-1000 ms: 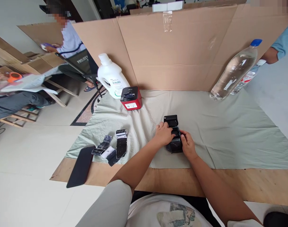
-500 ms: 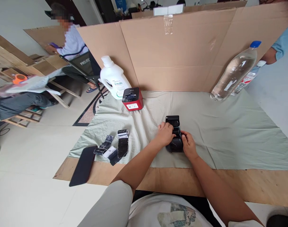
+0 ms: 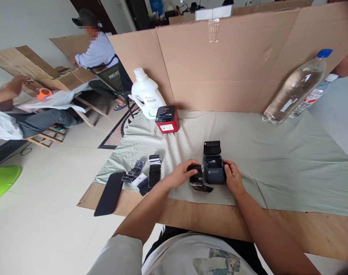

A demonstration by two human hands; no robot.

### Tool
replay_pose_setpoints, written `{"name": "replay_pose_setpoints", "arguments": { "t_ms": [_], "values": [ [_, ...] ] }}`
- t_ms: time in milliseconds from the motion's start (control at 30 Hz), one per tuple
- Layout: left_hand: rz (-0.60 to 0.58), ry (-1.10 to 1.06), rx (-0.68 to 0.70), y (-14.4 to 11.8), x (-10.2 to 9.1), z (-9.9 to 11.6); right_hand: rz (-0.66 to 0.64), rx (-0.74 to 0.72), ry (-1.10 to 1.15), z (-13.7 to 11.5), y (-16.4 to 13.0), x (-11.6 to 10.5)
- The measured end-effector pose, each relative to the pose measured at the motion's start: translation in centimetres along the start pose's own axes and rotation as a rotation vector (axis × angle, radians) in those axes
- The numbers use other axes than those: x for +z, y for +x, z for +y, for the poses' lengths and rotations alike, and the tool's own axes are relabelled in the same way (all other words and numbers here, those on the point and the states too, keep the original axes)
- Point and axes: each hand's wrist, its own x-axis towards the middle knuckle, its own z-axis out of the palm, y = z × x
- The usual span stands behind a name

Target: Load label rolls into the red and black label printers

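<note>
A small dark label printer (image 3: 215, 176) lies on the cloth with its lid (image 3: 212, 148) flipped back and its roll bay exposed. My right hand (image 3: 234, 178) grips the printer's right side, thumb on the top edge. Just left of the printer, my left hand (image 3: 182, 173) is closed on a roll of black film (image 3: 201, 185), its loose end trailing toward the printer's front. Farther left lie a partly unrolled black-and-white roll (image 3: 155, 172) and crumpled dark strips (image 3: 135, 171). A black phone-like slab (image 3: 109, 193) rests beside them at the table edge.
Behind stand a red-and-black box-shaped device (image 3: 167, 120), a white jug (image 3: 148, 93) and two water bottles, the larger (image 3: 298, 89) with a blue cap. A cardboard panel (image 3: 219, 68) closes off the back. Other people sit at the left; a person's arm (image 3: 345, 65) shows at right.
My left hand has lifted the black film roll out of the printer and moved it left. My right hand stays at the printer's side. The view has shifted slightly left.
</note>
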Motion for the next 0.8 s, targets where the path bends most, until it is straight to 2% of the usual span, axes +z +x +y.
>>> {"name": "replay_pose_setpoints", "arguments": {
  "t_ms": [67,133,200,267,367,433,500,567,633,733,800],
  "values": [
    [-0.050,0.062,-0.091,-1.4,-2.7,-1.1,0.004,0.001,0.004,0.0,0.0,0.0],
    [-0.051,0.206,-0.176,-2.6,-5.0,-2.2,0.005,0.006,0.006,0.0,0.0,0.1],
    [0.026,0.403,-0.198,-3.4,-6.7,-3.3,0.004,0.016,0.007,0.0,0.0,0.1],
    [0.128,0.574,-0.153,-3.8,-7.8,-4.1,0.003,0.027,0.009,0.0,-0.1,0.1],
    [0.280,0.718,-0.081,-3.5,-9.1,-5.1,0.001,0.032,0.006,0.0,-0.1,0.1],
    [0.403,0.815,-0.148,-3.0,-10.0,-5.7,-0.001,0.035,0.000,0.0,-0.2,0.1],
    [0.440,0.895,-0.281,-2.5,-10.8,-6.5,-0.003,0.036,-0.007,0.0,-0.2,0.1],
    [0.373,0.909,-0.361,-2.0,-11.4,-7.6,0.002,0.030,-0.013,0.0,-0.2,0.1],
    [0.318,0.874,-0.348,-1.8,-11.9,-8.4,0.009,0.021,-0.013,0.1,-0.2,0.2],
    [0.443,0.742,-0.274,-1.8,-12.8,-8.3,0.008,0.013,-0.010,0.1,-0.1,0.3],
    [0.576,0.535,-0.220,-2.1,-13.4,-6.9,0.007,0.009,-0.004,0.2,-0.1,0.3]
  ]
}}
